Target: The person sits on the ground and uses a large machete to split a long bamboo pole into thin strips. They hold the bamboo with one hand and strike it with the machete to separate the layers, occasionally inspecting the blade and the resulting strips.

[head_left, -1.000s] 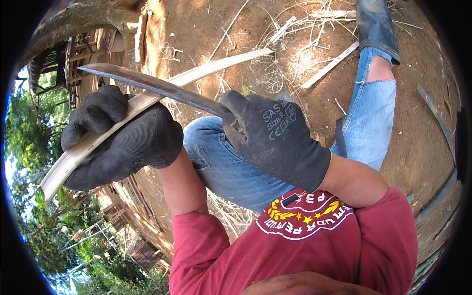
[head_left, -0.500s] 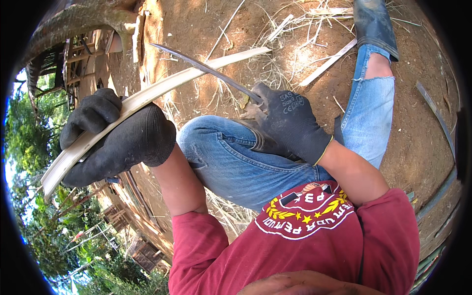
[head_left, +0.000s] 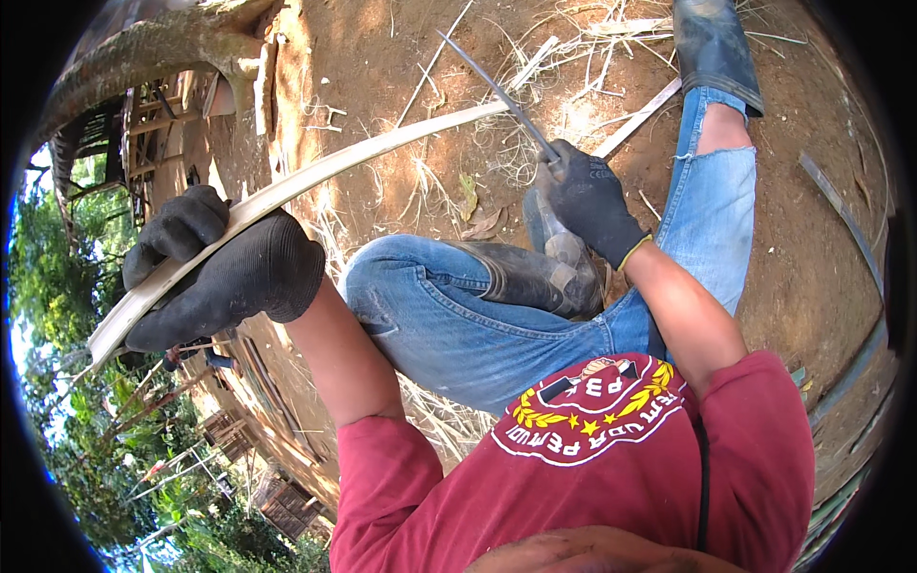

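Outdoor rural work yard, bare dirt ground point(head_left: 821, 248), scattered bamboo shavings point(head_left: 573, 57) (trees point(head_left: 57, 286) beyond), wooden structures point(head_left: 143, 134)

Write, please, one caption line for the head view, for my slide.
Seated on bare earth, a person grips a bamboo strip in the gloved left hand and a long knife in the right hand.

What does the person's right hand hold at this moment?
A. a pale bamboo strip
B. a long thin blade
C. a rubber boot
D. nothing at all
B. The gloved right hand grips the handle of a long thin blade that points up and away over the dirt ground, while the pale strip lies in the gloved left hand.
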Tool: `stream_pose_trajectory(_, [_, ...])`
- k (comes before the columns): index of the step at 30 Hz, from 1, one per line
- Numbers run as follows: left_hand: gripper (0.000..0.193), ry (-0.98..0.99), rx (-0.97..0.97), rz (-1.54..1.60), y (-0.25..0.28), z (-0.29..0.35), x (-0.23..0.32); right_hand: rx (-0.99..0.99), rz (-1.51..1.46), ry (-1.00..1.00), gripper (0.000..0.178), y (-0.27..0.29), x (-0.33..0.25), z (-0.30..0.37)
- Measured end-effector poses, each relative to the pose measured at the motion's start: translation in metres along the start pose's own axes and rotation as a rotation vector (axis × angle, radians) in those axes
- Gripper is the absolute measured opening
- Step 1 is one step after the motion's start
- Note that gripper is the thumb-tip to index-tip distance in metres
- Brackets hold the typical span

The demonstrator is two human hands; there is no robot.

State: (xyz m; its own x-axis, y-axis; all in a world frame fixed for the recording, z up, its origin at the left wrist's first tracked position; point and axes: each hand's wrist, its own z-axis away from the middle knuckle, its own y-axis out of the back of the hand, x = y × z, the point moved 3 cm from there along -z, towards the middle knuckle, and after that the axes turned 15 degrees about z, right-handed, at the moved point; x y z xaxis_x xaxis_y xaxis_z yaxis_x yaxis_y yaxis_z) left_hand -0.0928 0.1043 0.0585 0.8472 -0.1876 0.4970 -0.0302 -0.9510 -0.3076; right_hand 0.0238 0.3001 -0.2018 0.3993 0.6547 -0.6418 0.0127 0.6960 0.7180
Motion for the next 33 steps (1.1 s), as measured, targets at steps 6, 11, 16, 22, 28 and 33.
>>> stream_pose_trajectory(6, [0.061, 0.075, -0.075, 0.174, -0.002, 0.001, 0.002, 0.073, -0.338, 0.490, 0.016, 0.050, -0.114, 0.033])
stream_pose_trajectory(11, [0.058, 0.031, -0.112, 0.132, -0.001, 0.004, -0.003, 0.134, -0.181, 0.469, 0.017, 0.053, -0.132, 0.042])
stream_pose_trajectory(16, [0.056, 0.095, -0.151, 0.431, 0.043, -0.015, -0.011, -0.014, -0.074, 0.363, 0.021, 0.020, -0.111, 0.026])
stream_pose_trajectory(22, [0.064, 0.058, -0.268, 0.311, 0.034, -0.014, -0.016, 0.016, 0.277, 0.176, 0.032, -0.034, -0.029, -0.023])
stream_pose_trajectory(28, [0.055, 0.008, -0.198, 0.081, 0.012, -0.005, -0.016, 0.063, 0.013, -0.037, 0.033, -0.057, 0.041, -0.038])
stream_pose_trajectory(33, [0.074, 0.029, -0.068, 0.111, 0.001, 0.002, -0.004, -0.311, -1.014, 0.011, 0.043, -0.003, -0.059, -0.036])
